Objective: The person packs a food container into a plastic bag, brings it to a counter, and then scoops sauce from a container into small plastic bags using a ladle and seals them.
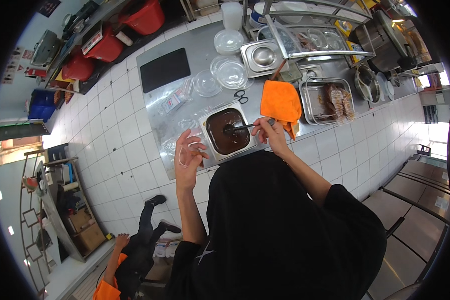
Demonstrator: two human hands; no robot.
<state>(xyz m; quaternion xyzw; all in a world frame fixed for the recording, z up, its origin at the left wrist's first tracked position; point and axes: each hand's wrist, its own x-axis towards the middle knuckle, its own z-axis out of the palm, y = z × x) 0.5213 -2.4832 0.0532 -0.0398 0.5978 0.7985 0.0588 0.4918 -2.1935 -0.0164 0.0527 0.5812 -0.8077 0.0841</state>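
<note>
A steel food pan [252, 145] filled with thick dark brown sauce [232, 144] stands at the near edge of the steel table. My right hand [269, 131] grips the handle of a dark ladle or spoon [243, 127], whose bowl dips into the sauce near the middle. To the left of the pan, my left hand [189, 159] is raised with its palm turned up and fingers curled. A small brown thing [199, 153] sits between its thumb and fingers, partly hidden. Around this hand hangs a thin pale loop [180, 156], perhaps a rubber band.
Scissors [241, 96], clear plastic lids [230, 73] and plastic packets [175, 100] lie behind the pan. An orange cloth [281, 101] is close to my right hand. Farther right stands a steel tray [315, 107] with bagged food. A co-worker [135, 247] is behind on my left.
</note>
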